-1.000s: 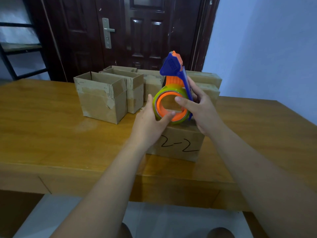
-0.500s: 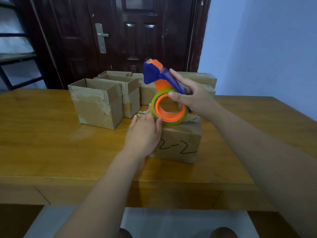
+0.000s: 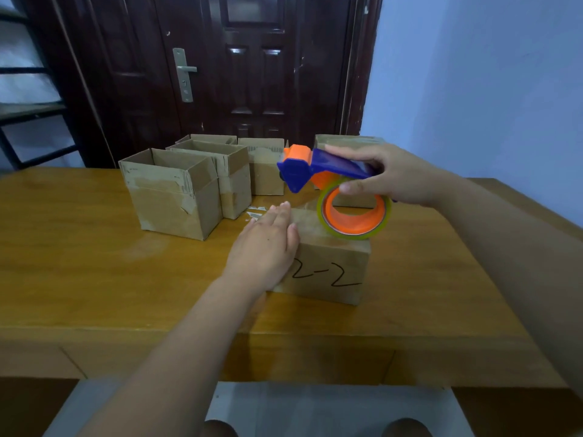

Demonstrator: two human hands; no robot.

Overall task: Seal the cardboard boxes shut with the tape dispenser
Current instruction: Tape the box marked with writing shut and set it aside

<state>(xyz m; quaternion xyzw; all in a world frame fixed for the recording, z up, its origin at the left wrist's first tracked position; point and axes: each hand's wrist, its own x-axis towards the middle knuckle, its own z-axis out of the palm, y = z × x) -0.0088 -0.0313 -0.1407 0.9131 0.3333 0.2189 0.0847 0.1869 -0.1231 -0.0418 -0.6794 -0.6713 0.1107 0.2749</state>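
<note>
A closed cardboard box marked "2-2" point(image 3: 328, 269) sits on the wooden table in front of me. My left hand point(image 3: 265, 247) lies flat on its left top edge, fingers together, holding nothing. My right hand point(image 3: 394, 175) grips the blue handle of the tape dispenser point(image 3: 334, 187). The dispenser is tilted, its blue and orange head pointing left and down, and its orange-cored tape roll point(image 3: 355, 212) rests over the box's top at the far right.
Two open-topped cardboard boxes point(image 3: 173, 197) stand left of the marked box, with more boxes point(image 3: 265, 165) behind them near the table's far edge. A dark door point(image 3: 252, 74) and blue wall lie beyond. The wooden table point(image 3: 79, 263) spreads wide to the left.
My right hand has tipped the dispenser from upright down to the left, lowering the roll onto the box top. My left hand left the roll and went flat on the box.
</note>
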